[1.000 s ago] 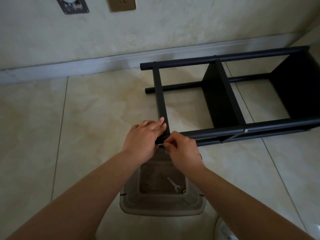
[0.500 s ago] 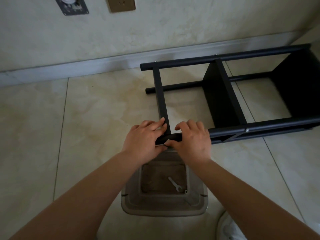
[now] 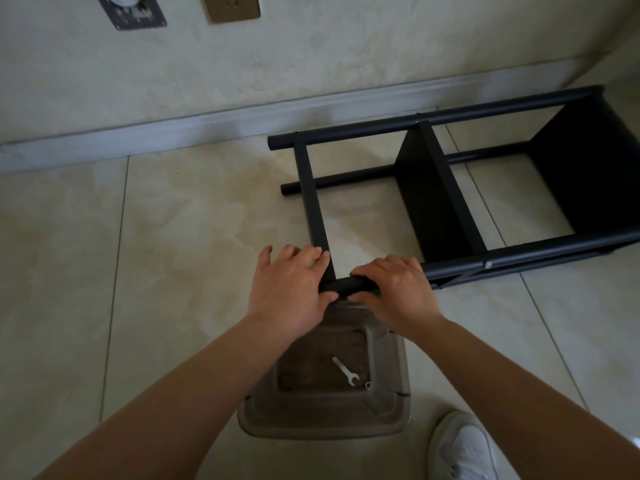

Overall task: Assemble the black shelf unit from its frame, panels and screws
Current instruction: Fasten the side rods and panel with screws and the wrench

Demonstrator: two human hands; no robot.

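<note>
Lying on its side on the tiled floor [image 3: 173,237] near the wall, the black shelf unit [image 3: 450,188] looked mostly built: long tubes joined, a crossbar [image 3: 313,199] at the near end, two panels [image 3: 429,188] already standing between the rails. Both hands were on the near tube's end, left hand [image 3: 289,289] wrapped over the tip, right hand [image 3: 394,289] curled round it just beside. A small wrench [image 3: 344,371] sat in the plastic bin [image 3: 388,420] below. I'd guess that end joint still needed tightening, maybe one more panel.
</note>
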